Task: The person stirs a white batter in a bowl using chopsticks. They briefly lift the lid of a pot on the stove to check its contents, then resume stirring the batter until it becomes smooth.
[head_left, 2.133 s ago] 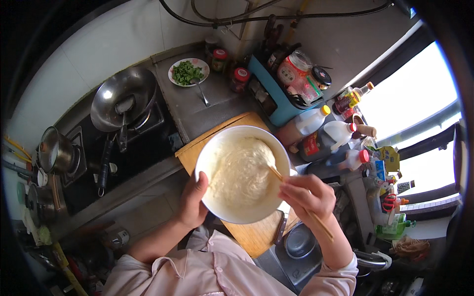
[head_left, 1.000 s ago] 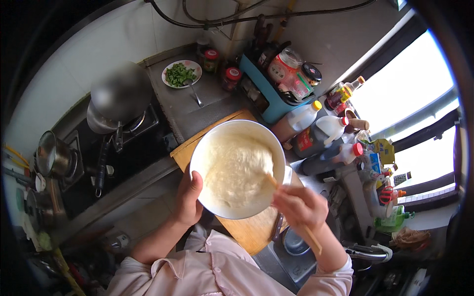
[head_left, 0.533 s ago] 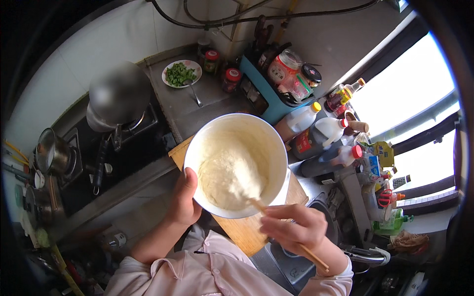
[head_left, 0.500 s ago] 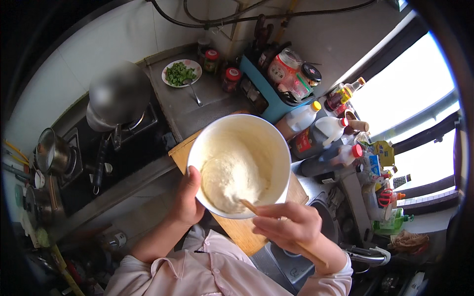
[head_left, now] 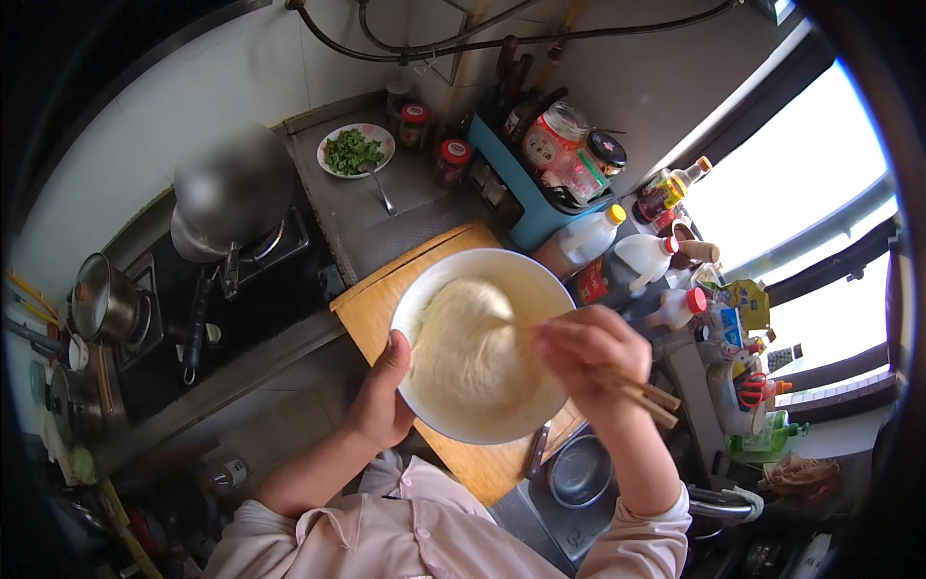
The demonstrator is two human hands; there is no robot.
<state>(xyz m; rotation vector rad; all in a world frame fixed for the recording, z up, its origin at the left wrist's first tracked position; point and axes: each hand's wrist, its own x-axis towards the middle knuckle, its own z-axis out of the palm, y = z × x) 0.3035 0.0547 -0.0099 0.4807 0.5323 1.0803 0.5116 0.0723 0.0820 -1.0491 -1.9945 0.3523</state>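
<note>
A white bowl [head_left: 436, 272] of pale, thick batter [head_left: 463, 359] is tilted toward me above the wooden board. My left hand [head_left: 379, 394] grips its left side, the thumb over the rim and the fingers hidden beneath. In my right hand [head_left: 596, 352], closed over the bowl's right edge, is a pair of wooden chopsticks [head_left: 648, 397]. Their thick ends stick out behind the hand, while their tips are blurred or sunk in the batter. Strands and swirl lines mark the batter's surface.
Under the bowl lies a wooden cutting board [head_left: 371, 307], with a knife [head_left: 536, 452] at its right edge. A stove with a wok [head_left: 207, 246] and a pot [head_left: 104, 299] stands left. Behind are a plate of chopped greens [head_left: 353, 150] and jars; bottles [head_left: 588, 236] line the right.
The bowl has shifted slightly right and nearer to me. My right hand has swung up and the chopsticks now point the other way. The dry flour look has given way to smoother batter.
</note>
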